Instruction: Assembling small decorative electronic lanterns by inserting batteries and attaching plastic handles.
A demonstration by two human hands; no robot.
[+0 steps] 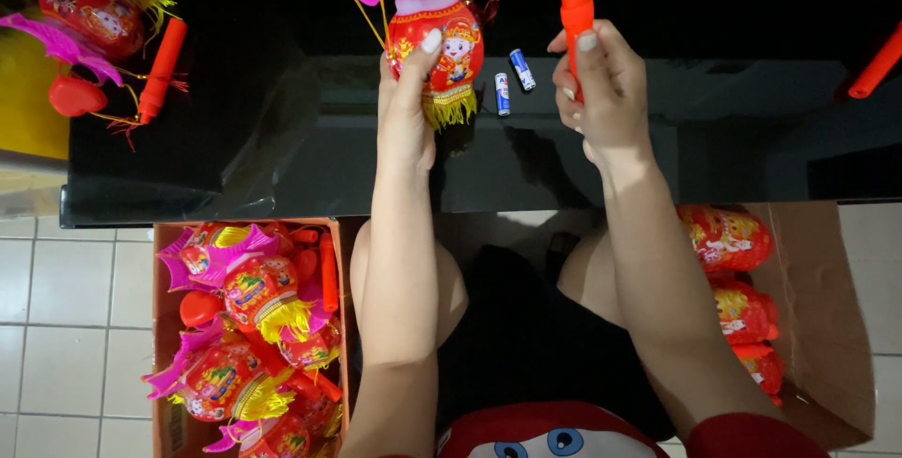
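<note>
My left hand (406,106) grips a red toy lantern (440,45) with a pink roof, a cartoon figure on its side and a yellow fringe, held just above the black table (282,139). My right hand (606,92) is closed around an orange-red stick handle (575,9) held upright; a thin yellow cord leaves its top. Two small blue and white batteries (512,80) lie on the table between my hands.
More lanterns and a red handle (162,68) lie at the table's far left; another handle (878,63) is at the right edge. A cardboard box (249,336) full of lanterns stands on the tiled floor at my left, and a brown box with wrapped lanterns (738,279) at my right.
</note>
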